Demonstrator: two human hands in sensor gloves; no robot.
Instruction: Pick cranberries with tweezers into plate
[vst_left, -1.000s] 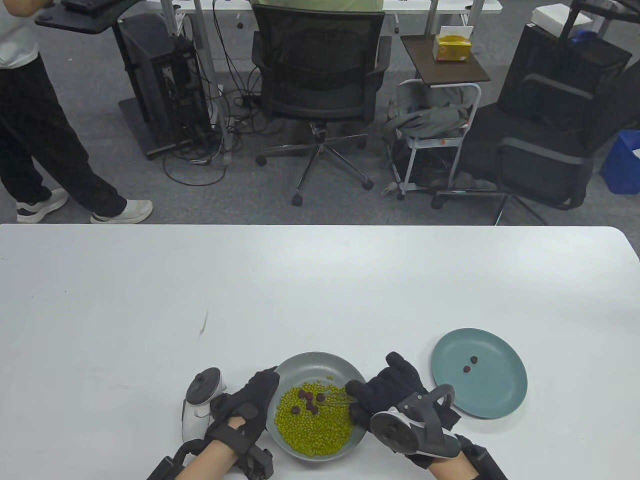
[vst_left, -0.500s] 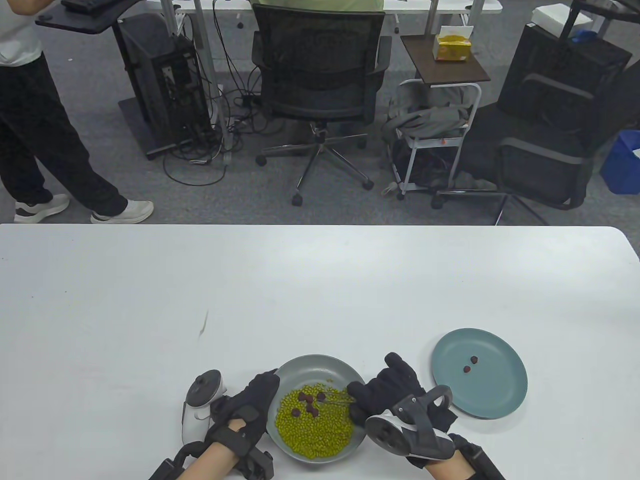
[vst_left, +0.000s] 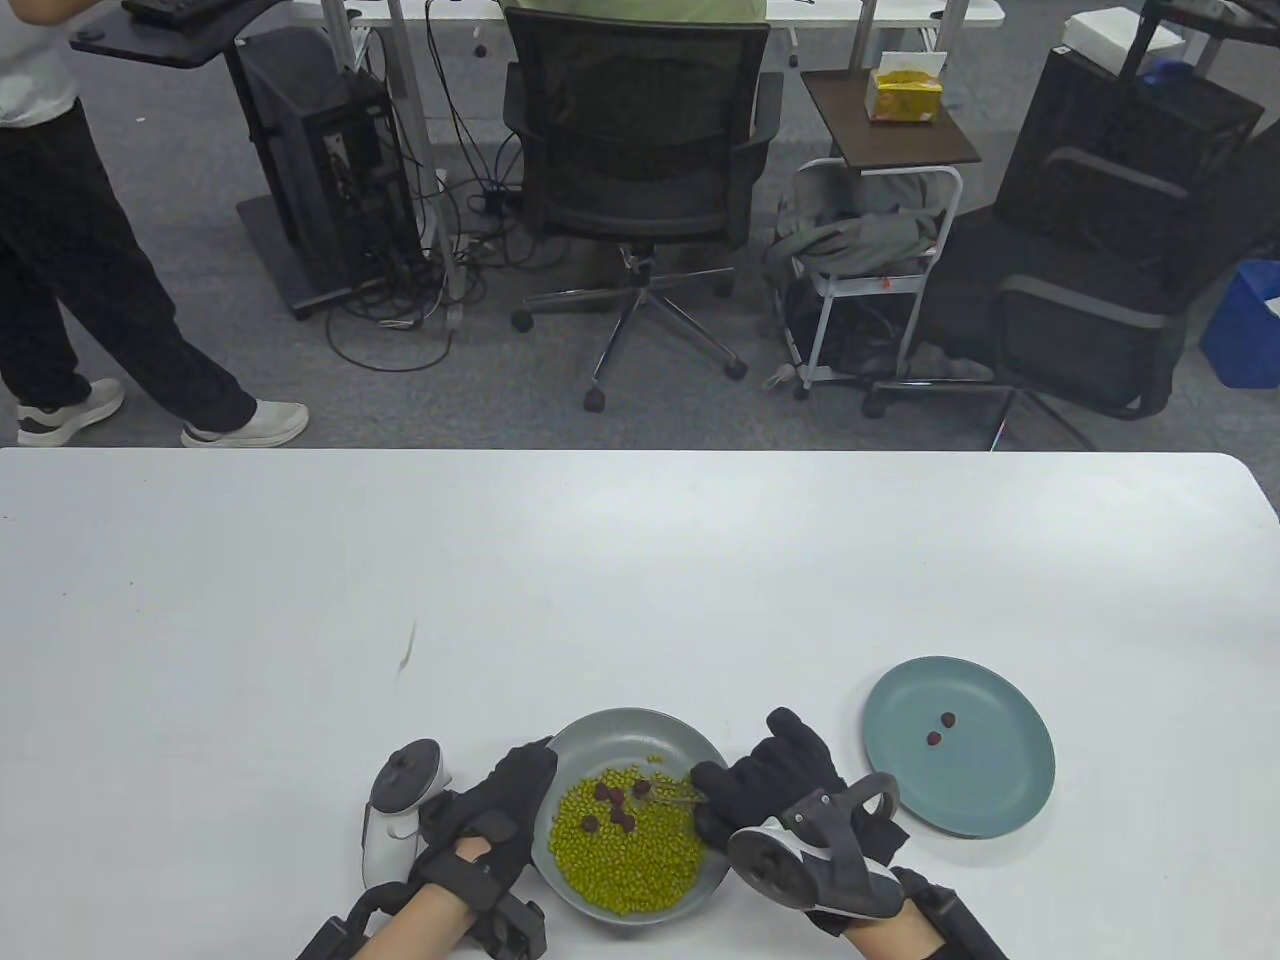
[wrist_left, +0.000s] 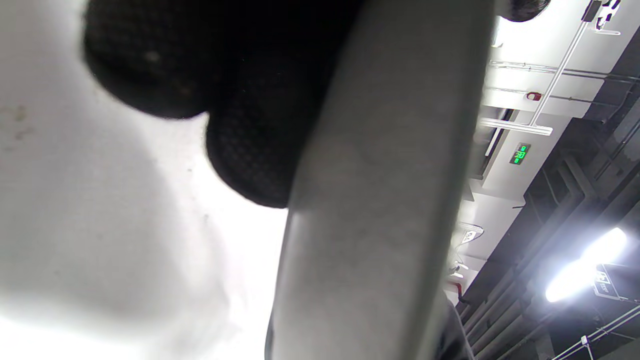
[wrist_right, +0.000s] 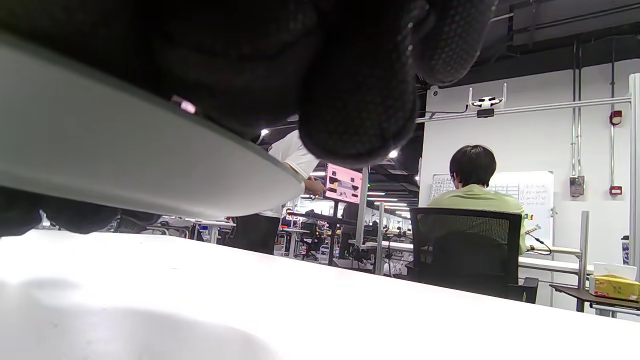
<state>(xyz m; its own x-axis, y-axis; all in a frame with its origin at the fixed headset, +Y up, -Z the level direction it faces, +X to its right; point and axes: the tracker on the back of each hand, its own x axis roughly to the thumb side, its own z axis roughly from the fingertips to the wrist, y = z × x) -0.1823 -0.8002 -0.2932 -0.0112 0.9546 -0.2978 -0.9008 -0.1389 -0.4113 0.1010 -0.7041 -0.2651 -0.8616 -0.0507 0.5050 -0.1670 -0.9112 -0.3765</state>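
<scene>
A grey bowl (vst_left: 610, 728) near the table's front edge holds green beans and several dark red cranberries (vst_left: 612, 803). My left hand (vst_left: 505, 805) grips the bowl's left rim; the rim (wrist_left: 380, 200) fills the left wrist view. My right hand (vst_left: 775, 785) holds thin metal tweezers (vst_left: 672, 794) whose tips reach among the cranberries; I cannot tell whether they pinch one. The bowl's underside (wrist_right: 125, 165) and my gloved fingers (wrist_right: 360, 105) show in the right wrist view. A teal plate (vst_left: 985, 800) to the right holds two cranberries (vst_left: 940, 728).
The white table (vst_left: 640, 580) stretches far back and to both sides. Beyond its far edge stand office chairs (vst_left: 635, 160), a small cart (vst_left: 870, 260) and a walking person (vst_left: 60, 250).
My right hand has shifted slightly left and toward me, keeping the tweezer tips among the cranberries. The left hand and bowl have stayed put.
</scene>
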